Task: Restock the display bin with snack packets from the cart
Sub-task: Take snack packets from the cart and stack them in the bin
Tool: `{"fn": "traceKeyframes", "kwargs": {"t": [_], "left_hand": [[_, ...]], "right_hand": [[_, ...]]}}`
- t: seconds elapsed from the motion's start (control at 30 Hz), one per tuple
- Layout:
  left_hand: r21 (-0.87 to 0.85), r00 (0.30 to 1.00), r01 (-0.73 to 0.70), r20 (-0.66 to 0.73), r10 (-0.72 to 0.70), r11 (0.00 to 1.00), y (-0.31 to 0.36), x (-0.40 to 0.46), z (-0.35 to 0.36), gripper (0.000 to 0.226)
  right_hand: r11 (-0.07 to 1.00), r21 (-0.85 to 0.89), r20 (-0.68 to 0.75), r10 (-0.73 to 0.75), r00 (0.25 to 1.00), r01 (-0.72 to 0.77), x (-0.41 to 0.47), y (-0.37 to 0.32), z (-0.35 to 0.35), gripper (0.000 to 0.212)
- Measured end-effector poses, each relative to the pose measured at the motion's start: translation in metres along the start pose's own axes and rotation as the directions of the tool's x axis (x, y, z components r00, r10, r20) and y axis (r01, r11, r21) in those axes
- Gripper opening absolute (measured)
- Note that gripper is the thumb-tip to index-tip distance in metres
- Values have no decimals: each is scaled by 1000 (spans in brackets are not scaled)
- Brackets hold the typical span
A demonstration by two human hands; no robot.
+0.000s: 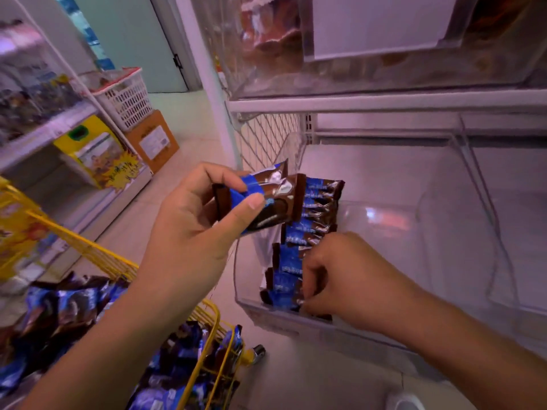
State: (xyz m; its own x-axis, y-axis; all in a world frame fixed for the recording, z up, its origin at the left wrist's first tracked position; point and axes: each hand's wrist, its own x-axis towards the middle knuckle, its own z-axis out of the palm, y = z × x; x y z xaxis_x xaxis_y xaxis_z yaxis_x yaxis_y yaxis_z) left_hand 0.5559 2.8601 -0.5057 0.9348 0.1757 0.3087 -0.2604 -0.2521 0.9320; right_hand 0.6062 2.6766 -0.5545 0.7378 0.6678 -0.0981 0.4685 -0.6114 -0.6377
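Left hand, thumb and fingers pinching glossy blue-brown foil packets.
Right hand: fingers curled on row of packets in clear plastic bin; yellow wire cart.

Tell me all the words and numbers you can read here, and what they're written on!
No text here can be read for certain.
Snack packets held by the left hand: white print, blurred.
Row of packets in the display bin, by the right hand: white writing, too blurred.
Yellow starburst sign: handwritten marks, unreadable.
Label on the cardboard box: too small.
Packets in the yellow cart: blurred.
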Motion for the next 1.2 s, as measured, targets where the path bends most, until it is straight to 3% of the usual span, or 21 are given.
{"fn": "traceKeyframes", "kwargs": {"t": [0.07, 0.23, 0.33, 0.4, 0.5, 0.6, 0.77, 0.83, 0.9, 0.97, 1.03, 1.1, 1.2], "left_hand": [[3, 1000, 29, -12, -29, 1000, -1, -2, -5, 13], [34, 997, 73, -15, -73, 997, 3, -10, -6, 17], [5, 993, 116, 37, -116, 993, 7, -11, -2, 18], [-78, 980, 177, 106, -169, 981, 6, -9, 5, 24], [-168, 944, 301, 190, -269, 939, 2, -4, 17, 36], [-148, 917, 357, 245, -316, 922, -3, -2, 23, 38], [220, 937, 94, 311, -161, 971, -11, -15, 33, 31], [389, 957, -5, 268, -108, 921, -14, -24, 36, 40], [593, 968, -100, 244, -59, 799, -15, -32, 32, 54], [751, 947, -265, 322, 14, 604, -15, -39, 25, 53], [797, 915, -387, 394, 87, 464, -13, -41, 19, 43], [800, 897, -437, 420, 135, 411, -13, -40, 13, 38], [784, 879, -475, 448, 165, 401, -18, -40, 7, 33]], "right_hand": [[998, -63, 55, -20, 998, 24, 6, 0, 7, 2], [998, 69, 199, -27, 980, 13, 7, 7, -5, 16], [946, 302, 0, 125, 992, -119, 0, 17, -24, 54], [837, 545, -78, 113, 991, -52, -3, 20, -30, 76], [763, 640, -152, 9, 988, 91, -5, 17, -34, 58], [834, 550, -139, 26, 990, 56, -7, 15, -39, 43], [953, 302, -59, 14, 998, 5, -8, 7, -41, 51], [987, 159, -45, 22, 999, -14, -11, 5, -45, 44], [996, -53, -152, 64, 986, -72, -13, 8, -55, 43], [925, -332, -295, 87, 951, -187, -10, 12, -67, 44], [780, -530, -351, 154, 924, -332, 4, 17, -74, 40], [684, -589, -359, 255, 898, -430, 26, 23, -76, 39], [651, -587, -320, 358, 877, -481, 59, 39, -78, 41]]}}
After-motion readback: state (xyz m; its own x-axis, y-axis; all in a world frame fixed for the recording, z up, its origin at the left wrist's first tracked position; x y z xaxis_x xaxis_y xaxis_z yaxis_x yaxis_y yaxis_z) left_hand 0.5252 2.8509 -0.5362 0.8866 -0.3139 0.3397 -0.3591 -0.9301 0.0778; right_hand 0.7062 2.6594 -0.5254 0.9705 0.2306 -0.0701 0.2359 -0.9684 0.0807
